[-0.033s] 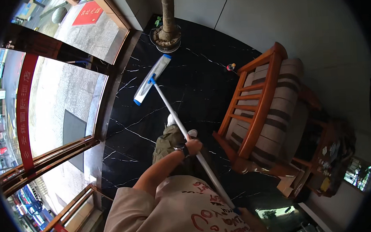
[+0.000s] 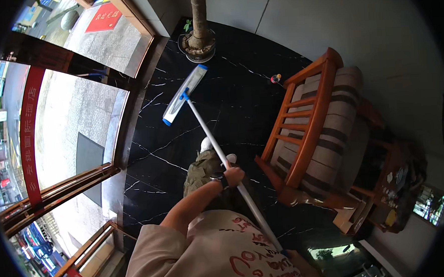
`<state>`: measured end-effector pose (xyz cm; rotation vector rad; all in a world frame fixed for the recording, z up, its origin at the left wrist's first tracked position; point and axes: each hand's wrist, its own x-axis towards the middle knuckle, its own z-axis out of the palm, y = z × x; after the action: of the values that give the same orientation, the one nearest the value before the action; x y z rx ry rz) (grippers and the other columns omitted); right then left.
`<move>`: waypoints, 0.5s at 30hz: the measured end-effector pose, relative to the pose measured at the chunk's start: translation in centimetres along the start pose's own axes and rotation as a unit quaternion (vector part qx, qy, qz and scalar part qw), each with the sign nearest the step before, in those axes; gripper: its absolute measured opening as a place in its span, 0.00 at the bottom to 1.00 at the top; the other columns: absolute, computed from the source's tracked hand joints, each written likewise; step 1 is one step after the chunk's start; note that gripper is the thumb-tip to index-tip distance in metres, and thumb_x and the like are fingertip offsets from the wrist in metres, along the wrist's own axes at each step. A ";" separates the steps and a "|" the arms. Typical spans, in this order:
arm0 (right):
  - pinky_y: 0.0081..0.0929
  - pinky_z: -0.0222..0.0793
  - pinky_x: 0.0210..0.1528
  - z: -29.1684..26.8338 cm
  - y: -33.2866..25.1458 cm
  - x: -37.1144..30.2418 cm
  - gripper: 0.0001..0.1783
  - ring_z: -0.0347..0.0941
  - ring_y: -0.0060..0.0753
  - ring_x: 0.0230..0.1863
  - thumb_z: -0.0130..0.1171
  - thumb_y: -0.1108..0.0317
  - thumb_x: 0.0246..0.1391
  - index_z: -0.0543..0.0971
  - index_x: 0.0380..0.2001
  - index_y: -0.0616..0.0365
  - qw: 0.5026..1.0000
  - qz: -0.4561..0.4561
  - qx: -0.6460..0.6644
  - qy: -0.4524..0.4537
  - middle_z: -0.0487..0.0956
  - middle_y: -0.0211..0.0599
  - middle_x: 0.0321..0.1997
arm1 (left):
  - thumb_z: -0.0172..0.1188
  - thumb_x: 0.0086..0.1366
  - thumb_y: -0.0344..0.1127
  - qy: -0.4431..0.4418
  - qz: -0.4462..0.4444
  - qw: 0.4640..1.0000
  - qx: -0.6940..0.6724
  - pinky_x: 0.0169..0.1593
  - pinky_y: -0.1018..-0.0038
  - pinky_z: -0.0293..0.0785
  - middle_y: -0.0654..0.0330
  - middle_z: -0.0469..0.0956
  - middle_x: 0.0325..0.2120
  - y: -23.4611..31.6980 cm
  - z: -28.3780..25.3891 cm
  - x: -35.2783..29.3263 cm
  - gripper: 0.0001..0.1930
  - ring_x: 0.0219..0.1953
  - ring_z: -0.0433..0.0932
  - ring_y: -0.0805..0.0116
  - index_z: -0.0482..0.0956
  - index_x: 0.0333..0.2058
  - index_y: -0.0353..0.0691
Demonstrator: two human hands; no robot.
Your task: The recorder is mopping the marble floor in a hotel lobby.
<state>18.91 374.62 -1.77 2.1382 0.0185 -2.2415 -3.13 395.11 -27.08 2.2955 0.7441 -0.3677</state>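
Basically, from my end of the feed, the L hand [image 2: 233,176] was wrapped firmly round the pole of the flat mop [image 2: 210,135], partway down, w/ a dark watch [image 2: 217,177] on that wrist. The R hand [image 2: 300,266] was at the lower edge nr the pole's blue end, partly hidden behind the pale printed shirt [image 2: 208,249], so I couldn't tell if its fingers were closed or not. The mop head [image 2: 174,110], long & pale w/ blue tips, lay diagonally on the black veined floor [image 2: 245,107], btwn the glass doors [image 2: 87,103] on the L & the wooden armchair [image 2: 309,129] on the R, just short of the potted tree [image 2: 199,19]. White shoes [image 2: 205,144] showed beside the pole. I also had a small bottle [image 2: 275,78] nr the chair's far end, plus a red mat [image 2: 102,18] outside, approx top L.
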 end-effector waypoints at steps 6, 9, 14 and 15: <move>0.14 0.58 0.19 0.4 1.4 -1.1 0.09 0.63 0.17 0.17 0.54 0.72 0.34 0.69 0.25 0.60 0.998 -0.046 0.039 0.019 0.67 0.27 0.17 | 0.53 0.37 0.29 0.048 0.053 0.997 -0.038 0.39 0.37 0.47 0.60 0.71 0.20 4.1 -0.2 3.5 0.05 0.31 0.71 0.63 0.71 0.19 0.40; 0.15 0.59 0.20 1.3 1.1 -2.1 0.10 0.63 0.17 0.18 0.54 0.72 0.33 0.69 0.25 0.60 0.995 -0.077 0.059 0.039 0.67 0.26 0.17 | 0.51 0.38 0.26 0.030 0.079 0.995 -0.043 0.42 0.38 0.46 0.61 0.69 0.19 4.8 -0.9 6.0 0.03 0.31 0.68 0.62 0.70 0.18 0.39; 0.15 0.59 0.22 3.1 -1.2 -2.4 0.11 0.63 0.17 0.19 0.54 0.73 0.32 0.69 0.25 0.60 0.984 -0.137 0.088 0.067 0.68 0.26 0.18 | 0.50 0.37 0.26 0.099 0.111 0.989 0.018 0.48 0.45 0.42 0.63 0.68 0.20 3.9 0.3 11.1 0.04 0.33 0.65 0.65 0.71 0.16 0.43; 0.15 0.59 0.22 3.4 -1.4 -2.6 0.11 0.63 0.17 0.19 0.54 0.73 0.32 0.69 0.25 0.60 0.982 -0.148 0.091 0.070 0.68 0.26 0.18 | 0.51 0.41 0.30 0.129 0.128 0.983 0.004 0.47 0.42 0.36 0.61 0.69 0.20 2.4 2.0 12.6 0.02 0.33 0.66 0.63 0.72 0.16 0.44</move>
<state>15.56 375.97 0.94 2.5393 0.1505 -2.3161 8.22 397.50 -32.90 2.4358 0.5597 0.0472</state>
